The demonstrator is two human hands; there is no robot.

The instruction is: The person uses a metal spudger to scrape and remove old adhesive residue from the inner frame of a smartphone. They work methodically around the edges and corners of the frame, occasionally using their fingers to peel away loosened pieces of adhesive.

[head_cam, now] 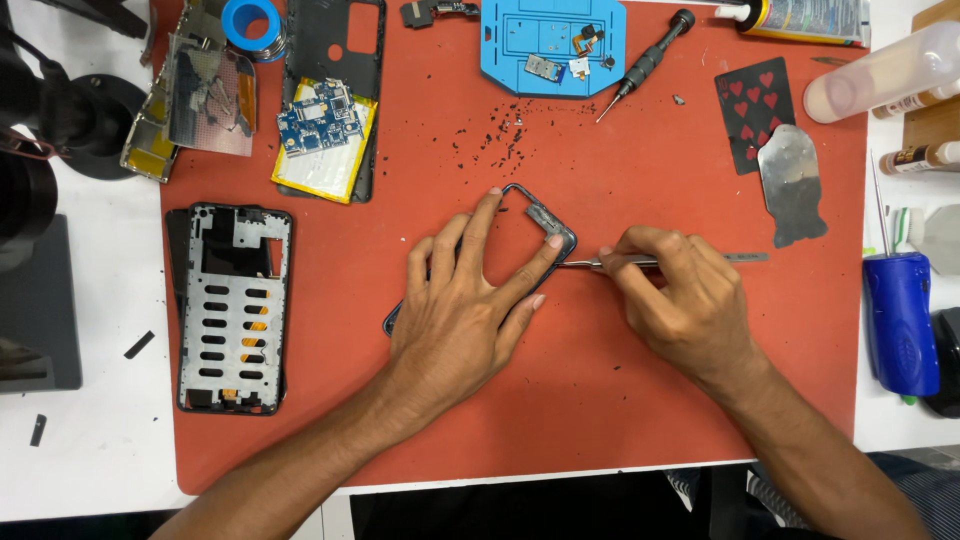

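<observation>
Red mat (pixel 600 400): left hand (pixel 455 315) on phone frame (pixel 545 215)

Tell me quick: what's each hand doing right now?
Left hand: open, fingers spread, pressing down on the dark phone frame.
Right hand: closed on the thin metal tool, tip at the frame's edge.

My left hand (pixel 462 310) covers most of the phone frame (pixel 548 225) (only its top corner shows). My right hand (pixel 680 300) hides the tool's (pixel 580 263) middle. The glue tube (pixel 800 18) is cut off.
</observation>
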